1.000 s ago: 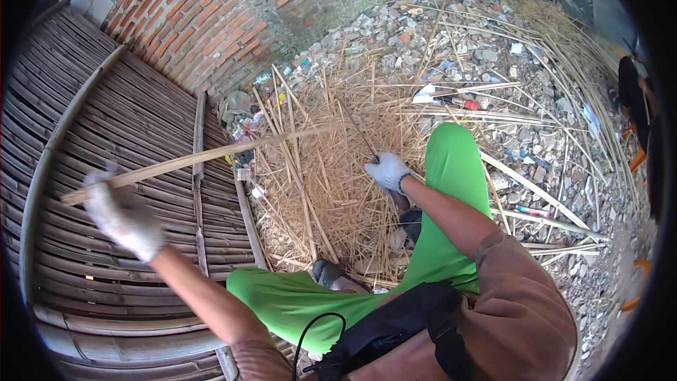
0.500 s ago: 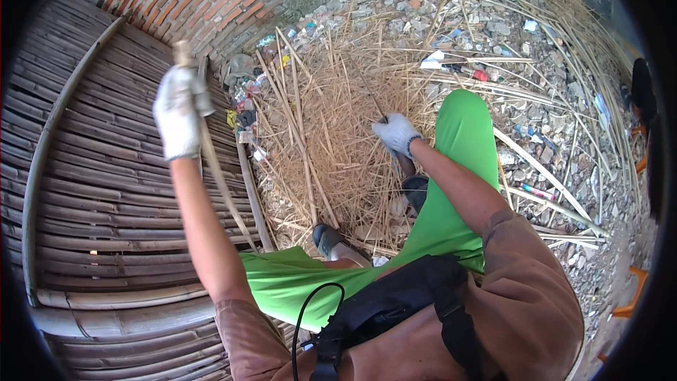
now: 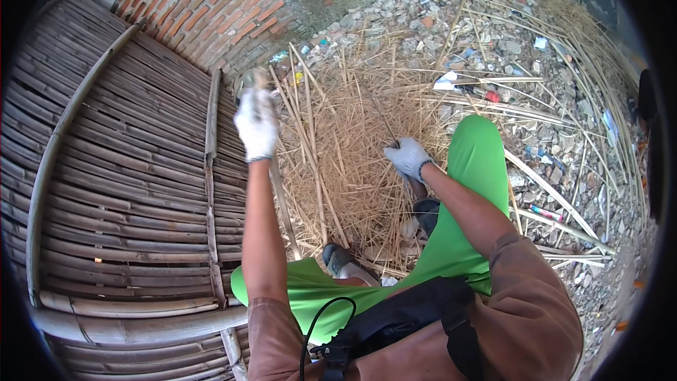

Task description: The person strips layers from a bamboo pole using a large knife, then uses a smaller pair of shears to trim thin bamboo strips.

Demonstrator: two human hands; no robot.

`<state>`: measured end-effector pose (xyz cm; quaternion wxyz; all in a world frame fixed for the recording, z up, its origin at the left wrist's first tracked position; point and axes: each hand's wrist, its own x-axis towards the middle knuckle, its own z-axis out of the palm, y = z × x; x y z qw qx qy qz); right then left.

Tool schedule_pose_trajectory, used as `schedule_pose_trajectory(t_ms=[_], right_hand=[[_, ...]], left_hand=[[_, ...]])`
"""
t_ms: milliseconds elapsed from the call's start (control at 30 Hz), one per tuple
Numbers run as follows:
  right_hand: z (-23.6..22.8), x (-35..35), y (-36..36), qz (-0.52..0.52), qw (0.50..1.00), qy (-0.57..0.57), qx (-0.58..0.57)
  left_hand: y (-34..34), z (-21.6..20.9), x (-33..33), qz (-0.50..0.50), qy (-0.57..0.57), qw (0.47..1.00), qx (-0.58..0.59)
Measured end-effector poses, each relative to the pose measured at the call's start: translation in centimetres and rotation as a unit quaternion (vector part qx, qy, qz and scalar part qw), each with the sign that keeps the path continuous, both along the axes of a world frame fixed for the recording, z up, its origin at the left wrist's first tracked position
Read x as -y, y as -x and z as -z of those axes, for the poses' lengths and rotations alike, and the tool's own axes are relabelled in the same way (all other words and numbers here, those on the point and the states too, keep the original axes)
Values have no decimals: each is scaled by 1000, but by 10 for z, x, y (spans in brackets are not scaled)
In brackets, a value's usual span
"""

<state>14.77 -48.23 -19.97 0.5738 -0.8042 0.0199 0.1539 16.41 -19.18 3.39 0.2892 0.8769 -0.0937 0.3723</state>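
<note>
My left hand (image 3: 257, 125), in a white knit glove and blurred by motion, is closed round a split bamboo strip (image 3: 283, 210). One end sticks up past the fingers; the rest hangs down toward my left knee. Over the pile of bamboo shavings (image 3: 356, 162), my right hand (image 3: 409, 158), gloved the same way, is closed on a knife (image 3: 381, 117). Its long, thin, dark blade points away from me and is seen nearly edge-on; the handle is hidden in the glove. The strip and the blade are apart.
A bamboo-slat platform (image 3: 134, 190) takes up the left side. Long bamboo strips (image 3: 307, 134) lie on the shavings, with others (image 3: 553, 190) at right on rubble (image 3: 515, 46). A brick wall (image 3: 211, 14) stands behind. My shoe (image 3: 336, 259) is beside the pile.
My left hand has swung right with the bamboo strip, from over the platform to the pile's left edge. The right hand keeps its grip on the knife; the whole view has shifted slightly.
</note>
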Motion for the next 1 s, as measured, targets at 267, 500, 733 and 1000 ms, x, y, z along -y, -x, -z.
schedule_pose_trajectory(t_ms=[267,500,733,1000], right_hand=[[4,-9,-4,-16,1000,-18,-14],[1,-3,-11,-23,999,-10,-44],[-15,-26,-3,-55,993,-65,-77],[-19,-32,6,-56,990,-107,-74]], left_hand=[[39,-213,12,20,214,968,131],[28,-188,-13,175,294,937,74],[16,-91,8,136,389,911,-3],[22,-168,15,183,368,911,45]])
